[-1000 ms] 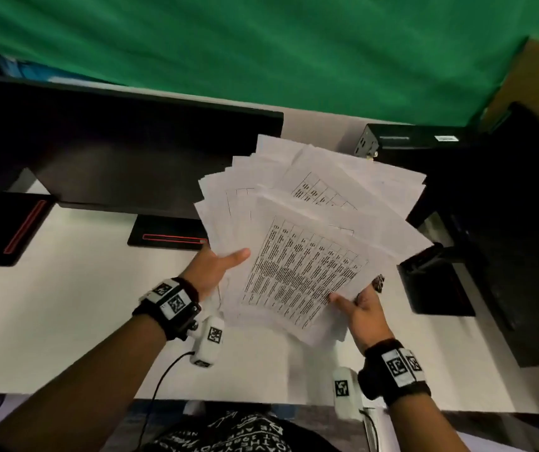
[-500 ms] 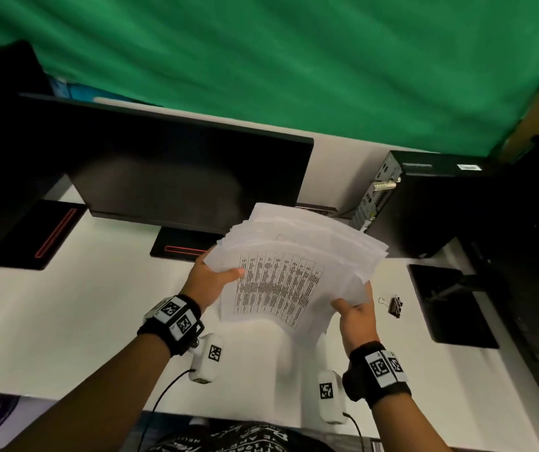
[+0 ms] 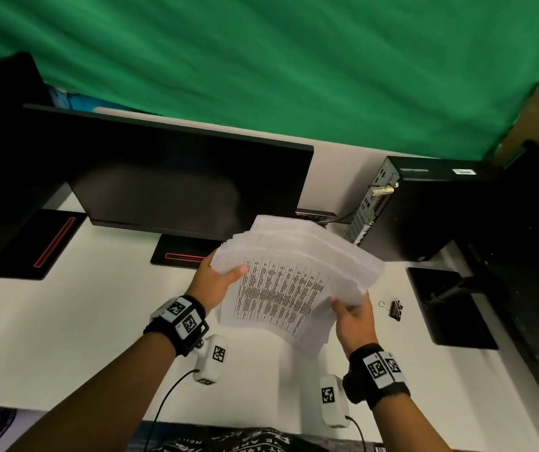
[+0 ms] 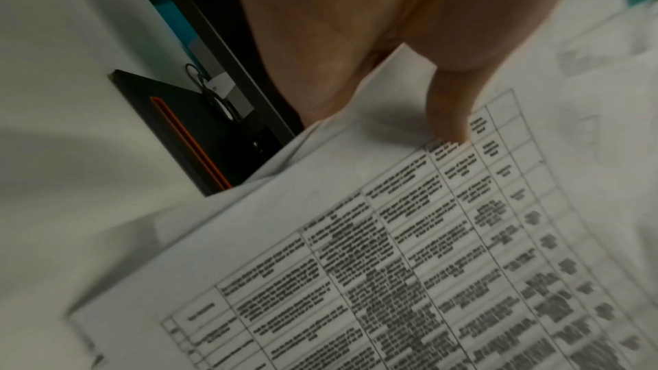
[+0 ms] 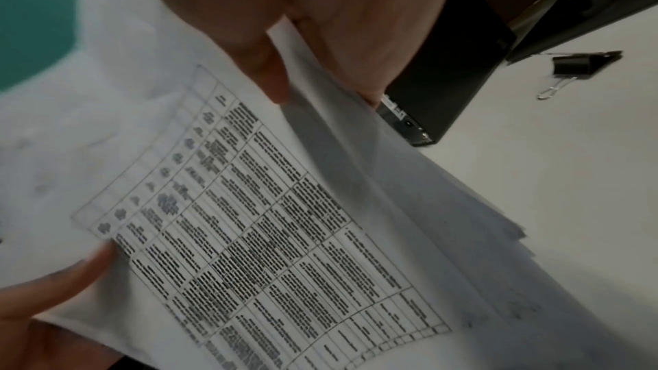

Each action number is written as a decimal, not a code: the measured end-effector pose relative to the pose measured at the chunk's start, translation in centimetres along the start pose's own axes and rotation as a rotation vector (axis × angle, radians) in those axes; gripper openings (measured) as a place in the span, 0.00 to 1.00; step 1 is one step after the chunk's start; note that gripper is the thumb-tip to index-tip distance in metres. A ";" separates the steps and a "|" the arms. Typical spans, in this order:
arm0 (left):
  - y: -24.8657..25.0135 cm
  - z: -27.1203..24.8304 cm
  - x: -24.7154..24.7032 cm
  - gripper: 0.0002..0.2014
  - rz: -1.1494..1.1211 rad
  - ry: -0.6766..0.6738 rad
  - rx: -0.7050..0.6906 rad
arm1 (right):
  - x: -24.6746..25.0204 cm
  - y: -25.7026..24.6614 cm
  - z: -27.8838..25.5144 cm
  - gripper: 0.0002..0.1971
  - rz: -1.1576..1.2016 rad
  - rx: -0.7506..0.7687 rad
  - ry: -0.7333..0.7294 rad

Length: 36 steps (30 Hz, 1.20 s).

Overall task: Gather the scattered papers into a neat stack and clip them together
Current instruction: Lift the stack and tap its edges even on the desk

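Observation:
A loose bundle of white papers (image 3: 289, 282) with a printed table on the top sheet is held above the white desk (image 3: 65, 321), its sheets fanned at the far edge. My left hand (image 3: 216, 282) grips the bundle's left edge, thumb on top (image 4: 448, 111). My right hand (image 3: 354, 318) grips the right edge, thumb over the top sheet (image 5: 263, 66). The papers (image 4: 391, 235) fill the left wrist view, and the papers (image 5: 267, 221) fill the right wrist view too. A black binder clip (image 3: 394, 308) lies on the desk just right of my right hand; the binder clip (image 5: 573, 66) shows beyond the papers.
A black monitor (image 3: 176, 184) stands behind the papers with its base (image 3: 180, 256) beneath. A black computer tower (image 3: 424, 207) is at the back right, another monitor base (image 3: 450, 308) at the right, a dark stand (image 3: 39, 243) at the left. A green cloth hangs behind.
The widely fanned sheets have been drawn together into a tighter bundle and lowered away from the camera. The binder clip has come into view beside the right hand.

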State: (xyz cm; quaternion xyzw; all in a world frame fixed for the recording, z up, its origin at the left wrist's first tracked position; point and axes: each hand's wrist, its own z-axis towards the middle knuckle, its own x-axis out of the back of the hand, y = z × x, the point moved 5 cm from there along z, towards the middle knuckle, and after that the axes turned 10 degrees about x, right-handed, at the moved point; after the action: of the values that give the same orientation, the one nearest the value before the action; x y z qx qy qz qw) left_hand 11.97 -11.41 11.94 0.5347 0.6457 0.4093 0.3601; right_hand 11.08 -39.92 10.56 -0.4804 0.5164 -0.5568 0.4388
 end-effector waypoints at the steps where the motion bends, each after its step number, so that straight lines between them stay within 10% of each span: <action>1: 0.5 -0.1 -0.1 0.20 0.006 0.026 -0.031 | 0.0 -0.6 0.2 0.20 0.005 0.023 0.006; 14: 1.4 -0.2 0.7 0.27 -0.068 0.030 -0.053 | -1.1 -1.6 -0.1 0.34 0.014 0.087 -0.009; 25: 2.8 -1.1 0.3 0.12 -0.057 -0.052 -0.145 | -1.2 -1.3 0.4 0.30 0.043 0.039 -0.041; 36: 2.3 0.1 0.7 0.30 -0.062 -0.017 -0.083 | -1.2 -2.0 0.7 0.38 0.151 0.063 -0.046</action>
State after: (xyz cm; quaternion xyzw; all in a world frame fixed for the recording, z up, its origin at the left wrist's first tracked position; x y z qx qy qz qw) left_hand 12.89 -10.46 14.00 0.5025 0.6411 0.4200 0.4001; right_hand 12.00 -38.72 12.44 -0.4384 0.5231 -0.5270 0.5063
